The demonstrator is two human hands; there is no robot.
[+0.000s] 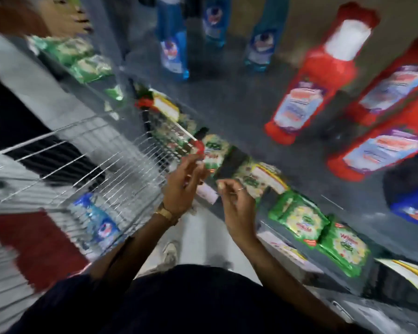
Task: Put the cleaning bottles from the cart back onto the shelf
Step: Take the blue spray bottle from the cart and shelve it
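Observation:
The view is blurred by motion. A wire cart stands at the left with a pale blue cleaning bottle lying in it. On the grey shelf stand three red bottles at the right and three blue bottles at the back. Both hands hover between cart and shelf, fingers loosely curled. My left hand, with a gold watch at the wrist, holds nothing I can make out. My right hand, with a ring, also looks empty.
Green packets line the lower shelf at the right, and more green packets lie at the upper left. Another blue bottle stands at the right edge. A red floor patch shows under the cart. My shoe is on the pale floor.

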